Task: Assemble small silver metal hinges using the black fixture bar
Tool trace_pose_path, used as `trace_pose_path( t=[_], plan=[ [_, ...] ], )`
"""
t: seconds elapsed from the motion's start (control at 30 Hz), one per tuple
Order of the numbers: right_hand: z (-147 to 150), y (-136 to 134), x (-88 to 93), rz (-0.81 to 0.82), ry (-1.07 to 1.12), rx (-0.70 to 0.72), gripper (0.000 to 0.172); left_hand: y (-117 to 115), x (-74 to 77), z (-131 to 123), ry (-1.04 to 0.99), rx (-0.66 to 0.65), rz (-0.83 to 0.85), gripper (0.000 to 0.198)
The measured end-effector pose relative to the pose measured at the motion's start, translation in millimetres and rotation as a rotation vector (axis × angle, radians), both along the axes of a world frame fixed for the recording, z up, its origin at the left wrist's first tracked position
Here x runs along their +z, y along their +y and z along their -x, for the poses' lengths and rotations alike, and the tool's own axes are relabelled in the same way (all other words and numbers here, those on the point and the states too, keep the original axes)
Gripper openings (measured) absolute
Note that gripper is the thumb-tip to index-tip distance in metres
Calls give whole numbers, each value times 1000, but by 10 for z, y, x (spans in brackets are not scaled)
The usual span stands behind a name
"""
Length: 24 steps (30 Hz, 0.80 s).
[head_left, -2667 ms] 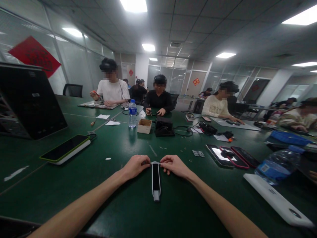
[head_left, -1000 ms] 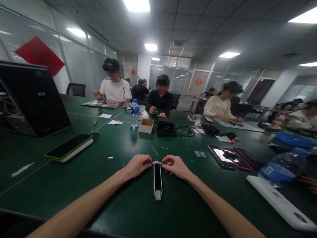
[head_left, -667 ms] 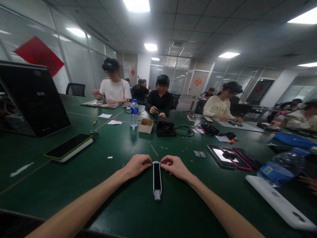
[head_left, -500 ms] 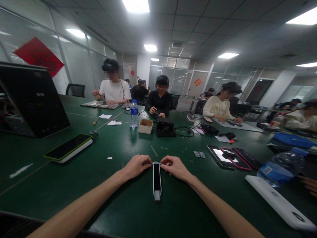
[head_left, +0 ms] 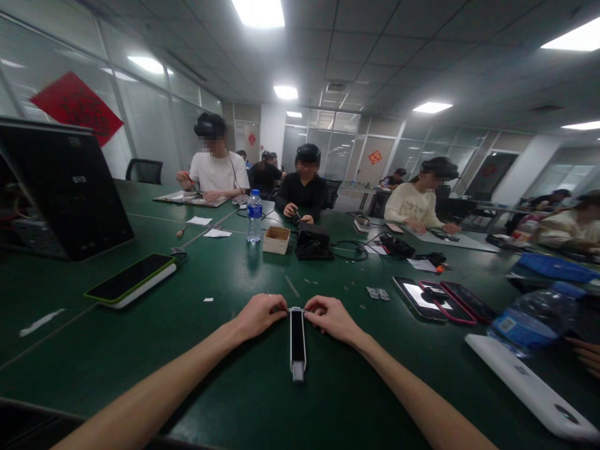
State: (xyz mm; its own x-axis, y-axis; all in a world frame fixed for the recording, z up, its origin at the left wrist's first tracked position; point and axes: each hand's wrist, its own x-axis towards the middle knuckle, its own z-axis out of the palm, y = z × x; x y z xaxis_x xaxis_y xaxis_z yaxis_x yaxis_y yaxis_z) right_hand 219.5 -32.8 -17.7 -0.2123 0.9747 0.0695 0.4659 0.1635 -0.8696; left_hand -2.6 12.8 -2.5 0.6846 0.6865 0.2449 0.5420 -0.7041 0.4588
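A narrow black device with a white frame lies lengthwise on the green table, pointing away from me. My left hand pinches its far end from the left, fingers curled. My right hand pinches the same far end from the right, fingers curled too. Both forearms rest on the table. Whether something small sits between the fingertips I cannot make out.
A green-edged phone and a black monitor back lie left. Phones, a lying water bottle and a white slab lie right. An upright bottle, cardboard box and seated co-workers are beyond.
Nothing but slight shifts of the camera; both hands stay pinched at the device's far end.
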Motion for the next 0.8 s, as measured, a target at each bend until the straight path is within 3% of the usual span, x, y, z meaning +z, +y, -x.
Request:
trace_pose_path(
  t=[0.8],
  plan=[
    [31,-35,47,14,33,-13,25,14,-22,4,-6,-2,-7,6]
  ],
)
